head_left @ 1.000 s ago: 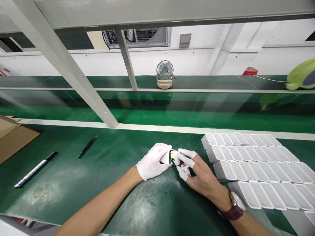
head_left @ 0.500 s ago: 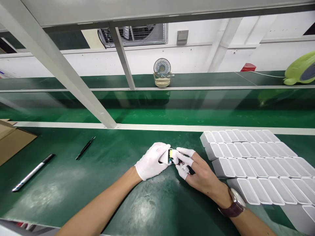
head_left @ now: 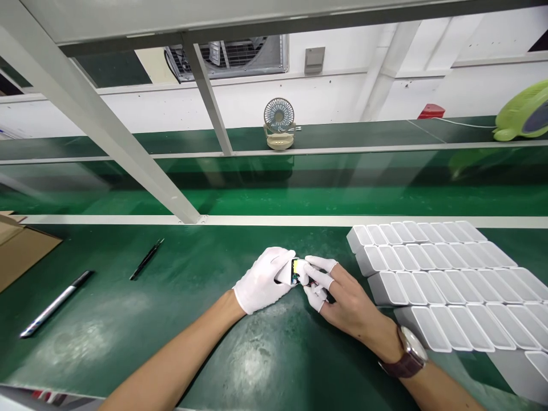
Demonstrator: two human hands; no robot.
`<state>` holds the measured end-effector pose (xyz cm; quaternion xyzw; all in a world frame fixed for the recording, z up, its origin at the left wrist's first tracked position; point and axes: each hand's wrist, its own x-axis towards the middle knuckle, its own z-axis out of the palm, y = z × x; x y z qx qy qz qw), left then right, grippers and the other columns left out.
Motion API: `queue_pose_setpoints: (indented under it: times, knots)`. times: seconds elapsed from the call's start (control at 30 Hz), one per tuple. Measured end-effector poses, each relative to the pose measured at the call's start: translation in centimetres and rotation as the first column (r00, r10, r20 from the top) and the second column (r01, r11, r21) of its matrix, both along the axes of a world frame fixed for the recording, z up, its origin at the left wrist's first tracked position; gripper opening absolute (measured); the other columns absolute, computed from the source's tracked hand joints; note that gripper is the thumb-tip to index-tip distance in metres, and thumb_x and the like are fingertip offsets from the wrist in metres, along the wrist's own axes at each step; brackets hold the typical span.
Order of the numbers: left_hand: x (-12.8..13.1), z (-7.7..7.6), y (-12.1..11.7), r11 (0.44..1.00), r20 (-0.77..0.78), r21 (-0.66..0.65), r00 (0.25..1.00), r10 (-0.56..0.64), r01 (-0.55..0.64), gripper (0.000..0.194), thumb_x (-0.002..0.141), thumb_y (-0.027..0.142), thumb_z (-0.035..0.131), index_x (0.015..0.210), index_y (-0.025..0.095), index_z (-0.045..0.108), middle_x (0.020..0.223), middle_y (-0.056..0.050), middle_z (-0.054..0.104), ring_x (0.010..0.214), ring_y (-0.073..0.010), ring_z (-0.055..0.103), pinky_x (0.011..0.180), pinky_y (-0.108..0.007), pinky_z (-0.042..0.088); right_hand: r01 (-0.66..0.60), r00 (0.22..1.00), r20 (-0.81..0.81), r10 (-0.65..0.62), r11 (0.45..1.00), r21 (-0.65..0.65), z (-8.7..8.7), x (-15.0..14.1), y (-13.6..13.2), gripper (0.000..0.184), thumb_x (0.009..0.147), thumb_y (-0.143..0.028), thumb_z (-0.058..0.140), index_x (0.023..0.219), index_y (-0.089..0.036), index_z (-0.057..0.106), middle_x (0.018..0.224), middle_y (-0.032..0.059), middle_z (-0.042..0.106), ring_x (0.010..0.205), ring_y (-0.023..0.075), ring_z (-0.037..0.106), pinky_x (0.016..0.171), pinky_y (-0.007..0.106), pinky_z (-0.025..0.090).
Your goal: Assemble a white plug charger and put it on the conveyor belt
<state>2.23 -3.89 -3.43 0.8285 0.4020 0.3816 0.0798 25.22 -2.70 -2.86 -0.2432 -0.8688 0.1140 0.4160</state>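
The left hand (head_left: pixel 262 281) is wearing a full white fabric glove ending at the wrist. The right hand (head_left: pixel 342 297) is wearing only white fingertip covers on some fingers (head_left: pixel 322 278) (the rest bare), plus a round-faced watch (head_left: pixel 411 347) on a dark brown strap. Both forearms are showing no sleeves.

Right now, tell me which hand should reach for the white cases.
Right. The right hand lies just beside the white cases; the gloved left hand grips the small part, farther away.

Single head-worn view, forward and down, close over the green bench (head_left: pixel 128 319), farther belt perhaps distorted.
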Motion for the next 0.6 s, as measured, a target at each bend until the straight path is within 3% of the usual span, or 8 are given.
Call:
queue_pose_setpoints:
  times: [0.43, 0.6]
  knots:
    - [0.38, -0.15, 0.01, 0.998, 0.008, -0.006, 0.998, 0.063, -0.063, 0.061, 0.078, 0.018, 0.076, 0.133, 0.018, 0.049, 0.12, -0.013, 0.059, 0.112, -0.025, 0.058, 0.093, -0.043, 0.055, -0.003, 0.999, 0.042, 0.005, 0.999, -0.049, 0.18, 0.62, 0.44, 0.059, 0.089, -0.01, 0.06, 0.144, -0.022, 0.042, 0.131, 0.0139, 0.055, 0.12, 0.0261, 0.055, 0.099, 0.046, 0.053]
    - [0.44, 0.04, 0.18, 0.998, 0.043, -0.042, 0.998, 0.04, -0.038, 0.057, 0.078, 0.018, 0.075, 0.129, 0.02, 0.05, 0.118, -0.011, 0.06, 0.111, -0.0239, 0.058, 0.093, -0.043, 0.054, 0.017, 0.994, 0.107, 0.004, 0.98, -0.197, 0.11, 0.65, 0.16, 0.055, 0.091, -0.018, 0.06, 0.142, -0.02, 0.041, 0.137, 0.0143, 0.051, 0.123, 0.0272, 0.054, 0.1, 0.046, 0.052]
